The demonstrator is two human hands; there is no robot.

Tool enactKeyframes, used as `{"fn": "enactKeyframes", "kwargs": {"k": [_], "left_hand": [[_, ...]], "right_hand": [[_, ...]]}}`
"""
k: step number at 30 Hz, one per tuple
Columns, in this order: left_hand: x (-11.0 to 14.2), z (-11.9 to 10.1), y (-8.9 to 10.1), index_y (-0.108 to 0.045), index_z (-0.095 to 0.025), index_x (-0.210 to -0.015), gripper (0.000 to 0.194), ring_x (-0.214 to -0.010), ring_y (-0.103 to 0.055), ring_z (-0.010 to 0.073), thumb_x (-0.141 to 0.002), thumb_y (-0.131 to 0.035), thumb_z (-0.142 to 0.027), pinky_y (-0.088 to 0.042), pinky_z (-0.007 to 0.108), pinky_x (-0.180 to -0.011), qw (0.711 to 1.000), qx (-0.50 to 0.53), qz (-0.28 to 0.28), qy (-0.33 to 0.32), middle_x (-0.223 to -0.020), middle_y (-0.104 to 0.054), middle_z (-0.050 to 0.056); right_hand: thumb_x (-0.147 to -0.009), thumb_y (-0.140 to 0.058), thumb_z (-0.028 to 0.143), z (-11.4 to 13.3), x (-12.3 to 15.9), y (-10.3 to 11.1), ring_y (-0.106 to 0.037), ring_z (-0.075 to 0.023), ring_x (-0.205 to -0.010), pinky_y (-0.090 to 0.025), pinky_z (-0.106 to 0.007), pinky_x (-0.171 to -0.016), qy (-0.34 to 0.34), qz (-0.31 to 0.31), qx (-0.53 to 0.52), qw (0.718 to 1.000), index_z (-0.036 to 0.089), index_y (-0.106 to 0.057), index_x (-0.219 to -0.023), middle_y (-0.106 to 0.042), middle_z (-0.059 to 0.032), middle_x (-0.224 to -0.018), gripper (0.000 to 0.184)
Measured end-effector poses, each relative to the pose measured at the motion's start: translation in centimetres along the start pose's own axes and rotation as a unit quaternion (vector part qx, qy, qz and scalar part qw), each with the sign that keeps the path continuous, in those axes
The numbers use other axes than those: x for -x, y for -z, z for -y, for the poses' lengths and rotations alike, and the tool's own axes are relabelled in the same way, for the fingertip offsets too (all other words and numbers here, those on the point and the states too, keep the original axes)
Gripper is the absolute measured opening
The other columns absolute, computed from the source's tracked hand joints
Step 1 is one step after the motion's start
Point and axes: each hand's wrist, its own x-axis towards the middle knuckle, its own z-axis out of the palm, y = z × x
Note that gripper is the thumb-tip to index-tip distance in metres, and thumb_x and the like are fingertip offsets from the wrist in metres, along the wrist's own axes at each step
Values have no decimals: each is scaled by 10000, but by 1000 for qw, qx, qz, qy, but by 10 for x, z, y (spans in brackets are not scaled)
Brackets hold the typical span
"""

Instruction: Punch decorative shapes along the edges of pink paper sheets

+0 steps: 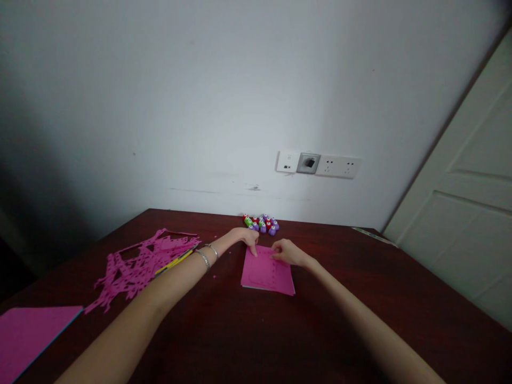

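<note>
A pink craft sheet (267, 277) with cut outlines lies in front of me on the dark table, a pale bluish edge showing beneath it. At its top left corner is my left hand (248, 238), closed, with the thumb pressed on the sheet and the other fingers partly hidden. My right hand (286, 252) pinches near the upper right part of the same sheet, its fingertips close together. Just behind the sheet sits a cluster of small red, green and purple pieces with eye-like dots (263, 224).
Left of my forearm lies a tangle of pink cut-out scraps (140, 264) with a yellow cutter-like tool (176, 261). More pink sheets (36, 336) rest at the table's left front. A printed strip (374, 236) lies at the far right edge. Wall sockets (338, 166) are behind.
</note>
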Motion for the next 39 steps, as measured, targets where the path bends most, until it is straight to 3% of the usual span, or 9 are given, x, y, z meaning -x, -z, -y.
{"fn": "enactKeyframes", "kwargs": {"k": [4,8,14,20,25,28,30,34,39], "left_hand": [[-1,2,6,-645,-156,-584,361,-585,-478,156,-445,-752,-471,-381,263,-592,999,26,20,-13,-546,-552,-1],[5,8,10,-640,-147,-568,423,-538,-432,131,-607,-609,-567,-351,256,-558,998,65,7,-23,-520,-512,-2],[8,9,-2,-662,-156,-617,304,-560,-456,131,-514,-720,-436,-357,249,-572,997,55,-26,-37,-556,-553,-9],[0,10,-11,-611,-167,-513,341,-510,-435,120,-415,-775,-450,-350,243,-536,998,46,-47,-14,-438,-471,-34],[0,13,-11,-572,-160,-500,393,-513,-431,121,-365,-788,-460,-331,238,-505,997,61,-45,-22,-454,-471,-35],[1,13,-12,-568,-159,-511,389,-522,-432,123,-356,-793,-437,-336,240,-512,996,75,-48,-20,-459,-471,-37],[2,12,-12,-574,-156,-518,373,-525,-432,121,-361,-794,-412,-345,242,-522,995,87,-49,-19,-469,-481,-38],[4,11,-12,-593,-148,-533,317,-519,-436,121,-396,-791,-354,-353,253,-525,994,106,-37,-21,-499,-513,-30],[13,11,-11,-567,-146,-511,281,-501,-397,101,-439,-774,-323,-316,239,-498,990,130,-50,-24,-473,-460,-46]], "right_hand": [[-722,-561,275,2,16,8,-495,-105,-549,-361,-217,-513,4,1,-31,1000,139,-635,-676,-590,-2,-603,162],[-742,-557,325,9,35,21,-505,-96,-534,-386,-212,-500,-7,17,-84,996,140,-604,-687,-594,-2,-611,198],[-678,-655,325,37,69,34,-577,-94,-537,-439,-198,-480,-55,151,-312,936,132,-596,-747,-650,-23,-662,214],[-625,-703,343,67,93,-4,-626,-133,-589,-452,-189,-430,-89,188,-415,886,141,-589,-742,-647,-21,-638,260],[-640,-675,371,77,107,-44,-594,-127,-533,-450,-202,-401,-122,230,-346,901,149,-580,-760,-621,-10,-605,270],[-691,-635,406,70,107,-39,-564,-124,-503,-418,-211,-413,-97,172,-213,957,170,-599,-908,-616,-4,-609,322],[-694,-637,381,56,98,-23,-570,-137,-555,-418,-231,-491,-47,45,-89,994,175,-639,-841,-632,-24,-647,253],[-759,-534,295,11,66,14,-604,-190,-689,-438,-290,-637,-30,-107,24,994,176,-643,-774,-659,-68,-750,162],[-681,-605,216,-29,31,27,-599,-237,-864,-454,-363,-788,-107,-136,-96,980,156,-629,-887,-650,-121,-938,216]]}}
